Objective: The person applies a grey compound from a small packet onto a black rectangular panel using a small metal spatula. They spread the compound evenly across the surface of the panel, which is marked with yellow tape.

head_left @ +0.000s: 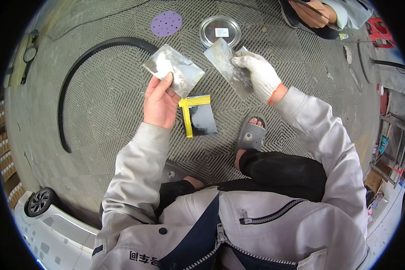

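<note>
My bare left hand (159,107) pinches a flat, roughly square putty scraper (188,75), thumb on top, with white paste smeared over its face. In my right hand (262,75), which wears a white knit glove with an orange cuff, is a longer rectangular putty scraper (226,65), greyish and streaked with residue. The two scrapers are held apart, side by side above the floor. Below them lies a black glossy panel (203,120) with yellow tape (196,101) along its top and left edges. Beyond the scrapers stands a round metal can (211,32) with a white label.
A purple perforated sanding disc (166,23) lies on the grey grid floor (108,103). A long curved black strip (66,85) arcs at the left. Another person's hand (314,14) holds a dark thin piece at the far right. A car (54,229) stands at lower left.
</note>
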Demonstrator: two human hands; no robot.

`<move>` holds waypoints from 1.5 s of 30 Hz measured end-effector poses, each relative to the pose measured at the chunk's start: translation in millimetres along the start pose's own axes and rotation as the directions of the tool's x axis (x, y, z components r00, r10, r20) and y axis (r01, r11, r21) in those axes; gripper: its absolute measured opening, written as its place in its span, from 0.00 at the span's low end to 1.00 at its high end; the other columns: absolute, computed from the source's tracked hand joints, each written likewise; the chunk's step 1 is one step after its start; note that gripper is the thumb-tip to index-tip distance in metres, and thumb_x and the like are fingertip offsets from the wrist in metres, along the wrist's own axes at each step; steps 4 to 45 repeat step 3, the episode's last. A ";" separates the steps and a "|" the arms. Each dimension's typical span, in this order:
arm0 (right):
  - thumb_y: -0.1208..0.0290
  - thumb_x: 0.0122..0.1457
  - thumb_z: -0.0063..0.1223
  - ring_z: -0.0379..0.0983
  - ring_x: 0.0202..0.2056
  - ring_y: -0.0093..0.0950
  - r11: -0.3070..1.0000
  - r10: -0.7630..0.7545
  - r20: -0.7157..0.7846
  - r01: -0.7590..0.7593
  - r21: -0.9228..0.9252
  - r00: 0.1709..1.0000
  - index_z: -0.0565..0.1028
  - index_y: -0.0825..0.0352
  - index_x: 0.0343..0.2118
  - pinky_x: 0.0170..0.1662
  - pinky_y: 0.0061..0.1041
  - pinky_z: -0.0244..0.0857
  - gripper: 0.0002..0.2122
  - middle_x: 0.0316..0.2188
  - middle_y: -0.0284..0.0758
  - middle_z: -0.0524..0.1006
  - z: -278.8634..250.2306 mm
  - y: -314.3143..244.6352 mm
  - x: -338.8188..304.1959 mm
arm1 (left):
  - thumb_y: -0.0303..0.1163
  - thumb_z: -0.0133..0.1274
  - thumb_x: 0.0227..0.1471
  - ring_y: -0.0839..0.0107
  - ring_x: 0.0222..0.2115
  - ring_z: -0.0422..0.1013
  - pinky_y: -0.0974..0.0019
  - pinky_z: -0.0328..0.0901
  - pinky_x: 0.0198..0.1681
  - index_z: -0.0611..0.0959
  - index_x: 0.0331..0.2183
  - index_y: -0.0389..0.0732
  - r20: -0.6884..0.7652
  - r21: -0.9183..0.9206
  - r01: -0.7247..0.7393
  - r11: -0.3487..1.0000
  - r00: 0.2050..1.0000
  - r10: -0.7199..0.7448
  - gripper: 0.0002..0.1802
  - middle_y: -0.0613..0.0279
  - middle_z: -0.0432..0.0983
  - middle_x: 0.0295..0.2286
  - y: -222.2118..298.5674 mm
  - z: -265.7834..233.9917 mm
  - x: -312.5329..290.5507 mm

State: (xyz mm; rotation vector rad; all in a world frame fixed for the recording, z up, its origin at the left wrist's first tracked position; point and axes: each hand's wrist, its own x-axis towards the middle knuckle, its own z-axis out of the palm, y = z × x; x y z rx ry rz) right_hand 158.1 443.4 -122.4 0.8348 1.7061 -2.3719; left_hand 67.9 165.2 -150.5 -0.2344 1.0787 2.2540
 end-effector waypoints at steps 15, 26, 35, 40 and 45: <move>0.69 0.72 0.58 0.82 0.47 0.27 1.000 0.006 -0.038 -0.006 -0.009 0.999 0.81 0.72 0.57 0.57 0.30 0.75 0.16 0.45 0.38 0.85 17.1 -1.6 -13.6 | 0.31 0.60 0.72 0.64 0.54 0.83 0.59 0.80 0.57 0.78 0.61 0.40 -0.100 0.101 -0.115 0.988 0.987 0.125 0.20 0.62 0.84 0.55 -7.5 4.6 0.1; 0.69 0.72 0.58 0.82 0.47 0.27 1.000 0.006 -0.038 -0.006 -0.009 0.999 0.81 0.72 0.57 0.57 0.30 0.75 0.16 0.45 0.38 0.85 17.1 -1.6 -13.6 | 0.31 0.60 0.72 0.64 0.54 0.83 0.59 0.80 0.57 0.78 0.61 0.40 -0.100 0.101 -0.115 0.988 0.987 0.125 0.20 0.62 0.84 0.55 -7.5 4.6 0.1; 0.69 0.72 0.58 0.82 0.47 0.27 1.000 0.006 -0.038 -0.006 -0.009 0.999 0.81 0.72 0.57 0.57 0.30 0.75 0.16 0.45 0.38 0.85 17.1 -1.6 -13.6 | 0.31 0.60 0.72 0.64 0.54 0.83 0.59 0.80 0.57 0.78 0.61 0.40 -0.100 0.101 -0.115 0.988 0.987 0.125 0.20 0.62 0.84 0.55 -7.5 4.6 0.1; 0.69 0.72 0.58 0.82 0.47 0.27 1.000 0.006 -0.038 -0.006 -0.009 0.999 0.81 0.72 0.57 0.57 0.30 0.75 0.16 0.45 0.38 0.85 17.1 -1.6 -13.6 | 0.31 0.60 0.72 0.64 0.54 0.83 0.59 0.80 0.57 0.78 0.61 0.40 -0.100 0.101 -0.115 0.988 0.987 0.125 0.20 0.62 0.84 0.55 -7.5 4.6 0.1; 0.69 0.72 0.58 0.82 0.47 0.27 1.000 0.006 -0.038 -0.006 -0.009 0.999 0.81 0.72 0.57 0.57 0.30 0.75 0.16 0.45 0.38 0.85 17.1 -1.6 -13.6 | 0.31 0.60 0.72 0.64 0.54 0.83 0.59 0.80 0.57 0.78 0.61 0.40 -0.100 0.101 -0.115 0.988 0.987 0.125 0.20 0.62 0.84 0.55 -7.5 4.6 0.1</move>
